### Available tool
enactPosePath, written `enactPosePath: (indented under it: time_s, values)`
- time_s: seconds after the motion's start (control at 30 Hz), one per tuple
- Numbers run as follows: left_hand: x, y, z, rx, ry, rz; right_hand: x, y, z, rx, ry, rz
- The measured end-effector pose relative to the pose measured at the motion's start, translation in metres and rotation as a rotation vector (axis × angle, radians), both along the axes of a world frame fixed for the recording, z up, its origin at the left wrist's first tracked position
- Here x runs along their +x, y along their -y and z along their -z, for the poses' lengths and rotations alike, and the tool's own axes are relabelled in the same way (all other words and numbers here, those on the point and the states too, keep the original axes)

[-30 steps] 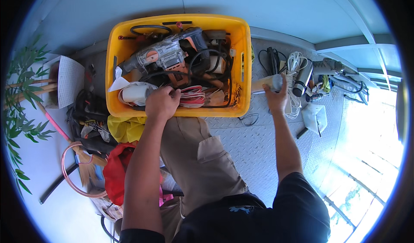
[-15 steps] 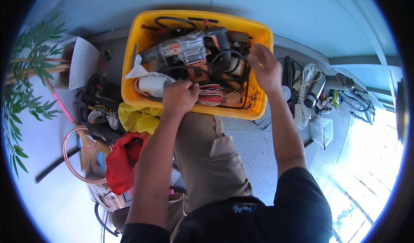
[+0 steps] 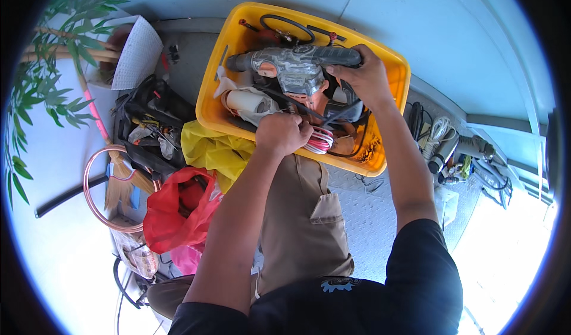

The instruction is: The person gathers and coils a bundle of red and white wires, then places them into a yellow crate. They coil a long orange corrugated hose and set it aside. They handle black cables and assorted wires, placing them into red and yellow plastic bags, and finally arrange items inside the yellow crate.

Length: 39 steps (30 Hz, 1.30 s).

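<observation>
Right hand point(image 3: 363, 76) has moved in from the far-right clutter, now gripping grey drill point(image 3: 297, 67) in yellow crate point(image 3: 238, 34); left hand point(image 3: 282, 134) fisted on cables point(image 3: 318, 141)

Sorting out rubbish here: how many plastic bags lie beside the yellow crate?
2. A yellow plastic bag lies against the yellow crate, near its front left corner; a red plastic bag sits just below it. Others may be hidden under the clutter.

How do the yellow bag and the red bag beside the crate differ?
The yellow bag lies crumpled against the yellow crate, under its near rim; the red bag sits lower down, farther from the crate. The red bag looks bulkier and stuffed; the yellow bag looks flatter. Both are thin, crinkled plastic on the floor.
</observation>
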State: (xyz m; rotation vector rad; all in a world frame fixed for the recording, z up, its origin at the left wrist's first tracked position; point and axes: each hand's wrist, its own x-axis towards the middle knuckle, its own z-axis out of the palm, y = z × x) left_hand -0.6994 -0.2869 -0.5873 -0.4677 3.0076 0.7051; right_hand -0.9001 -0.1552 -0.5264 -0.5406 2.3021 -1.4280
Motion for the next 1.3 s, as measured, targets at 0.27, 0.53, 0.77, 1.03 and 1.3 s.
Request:
enactPosePath:
  time_s: [0.27, 0.53, 0.77, 1.03, 1.3]
  values:
    - [0.005, -0.002, -0.001, 0.012, -0.035, 0.051, -0.032, -0.06, -0.083, -0.102, -0.365, 0.135]
    - [0.009, -0.003, 0.007, 0.007, -0.188, 0.034, -0.077, -0.108, -0.03, -0.236, -0.277, 0.26]
    - [0.007, -0.004, 0.0, -0.007, -0.137, 0.011, -0.097, -0.067, 0.013, 0.139, -1.007, 0.218]
    - [-0.004, 0.002, -0.013, 0.103, 0.158, 0.126, -0.05, -0.061, 0.062, 0.355, -1.078, 0.698]
    - [-0.086, 0.034, 0.01, -0.122, 0.953, 0.594, -0.05, -0.068, 0.056, 0.308, -1.172, 0.652]
